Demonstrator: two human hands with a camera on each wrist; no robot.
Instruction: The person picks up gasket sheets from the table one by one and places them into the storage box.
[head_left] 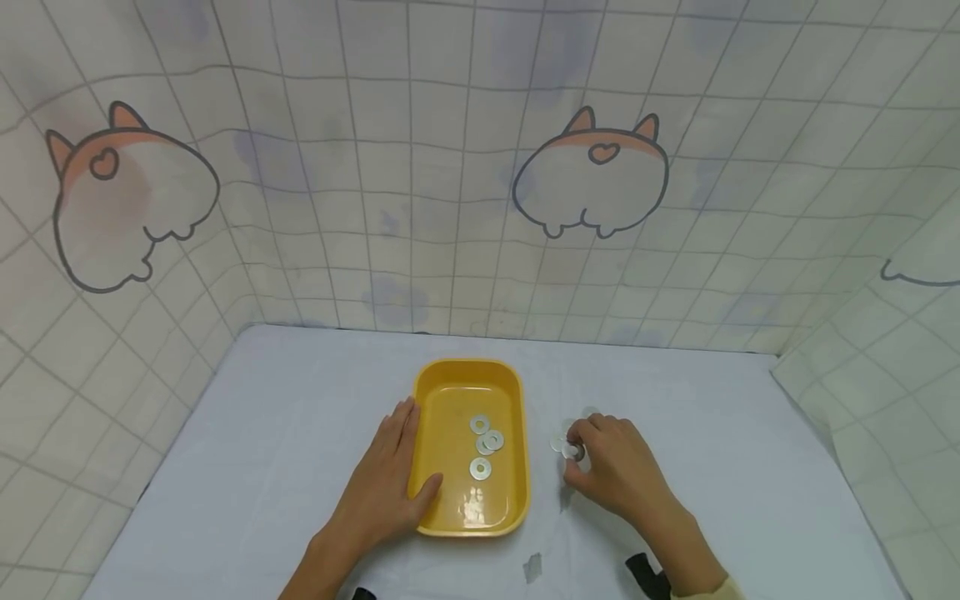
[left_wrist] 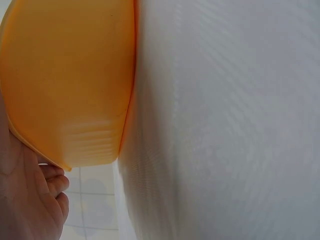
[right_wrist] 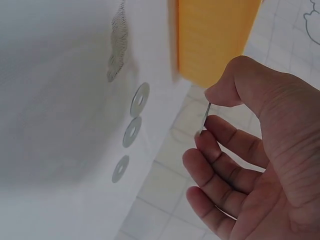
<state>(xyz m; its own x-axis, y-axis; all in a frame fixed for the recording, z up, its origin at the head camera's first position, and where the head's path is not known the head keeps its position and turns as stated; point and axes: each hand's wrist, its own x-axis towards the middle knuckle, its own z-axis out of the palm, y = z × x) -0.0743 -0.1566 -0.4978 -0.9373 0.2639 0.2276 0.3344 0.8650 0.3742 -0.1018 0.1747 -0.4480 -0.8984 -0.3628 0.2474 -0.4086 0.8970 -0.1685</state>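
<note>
- Nearest, the left hand is resting against the left side of the yellow tray, fingers extended, thumb lying over the rim, seemingly steadying it.
- The right hand is pinching one washer between thumb and fingers, to the tray's right; picking up appears to be the step in hand.
- The next move is probably calling for lifting it leftward over the rim, then letting go.
- Inside the tray, four washers are lying flat, two overlapping.
- Near the right hand, at least three loose washers are lying on the tabletop.
</note>
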